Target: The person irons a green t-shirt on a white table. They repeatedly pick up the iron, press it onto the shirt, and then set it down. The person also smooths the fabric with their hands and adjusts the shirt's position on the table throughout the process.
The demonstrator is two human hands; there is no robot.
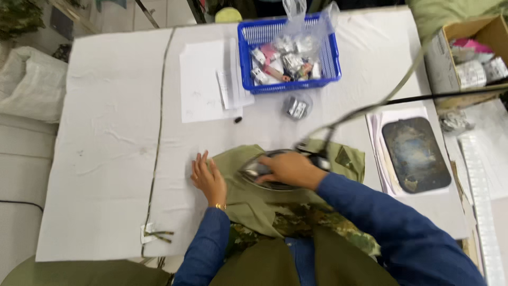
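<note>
White padded bench [106, 159], head view: olive garment [248, 198] lies at the near edge, centre. Right hand [288, 168] is closed around the handle of a steam iron [264, 170] resting on the cloth. Left hand [208, 177] lies flat, fingers spread, pinning the fabric just beside the iron's nose. Risk noted: fingers that near the soleplate could be burnt; an iron left sitting may scorch. Its cord [370, 106] runs past the blue basket [288, 53] near the far edge and might snag.
</note>
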